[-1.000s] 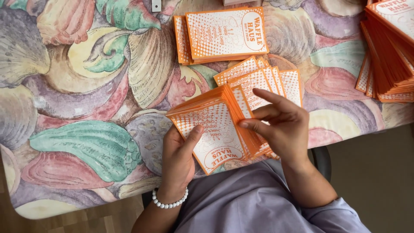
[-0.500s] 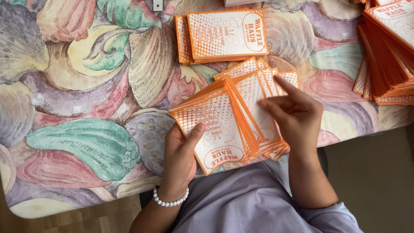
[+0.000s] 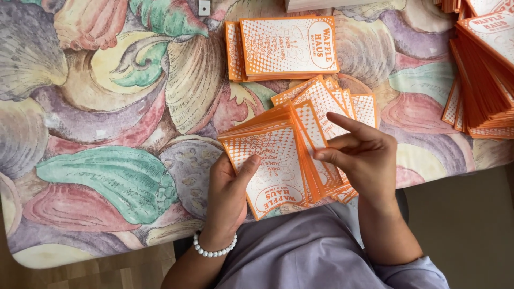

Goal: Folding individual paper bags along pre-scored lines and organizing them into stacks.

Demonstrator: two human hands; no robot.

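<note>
My left hand (image 3: 229,194) grips a fanned bundle of orange-and-white printed paper sleeves (image 3: 273,160) from its lower left corner, thumb laid across the top sheet. My right hand (image 3: 361,155) is at the fan's right side, fingers pinching the edges of the sleeves spread there. The bundle hovers over the near edge of the table. A white bead bracelet (image 3: 213,249) circles my left wrist.
A neat stack of the same sleeves (image 3: 286,47) lies at the table's far middle. A large slanted pile of them (image 3: 484,69) sits at the right edge. The table wears a shell-patterned cloth (image 3: 107,123). Wooden floor shows at bottom left.
My right hand has shifted along the fan's right side, pulling back toward me a little, and the sleeves have spread slightly differently. The left hand keeps its grip.
</note>
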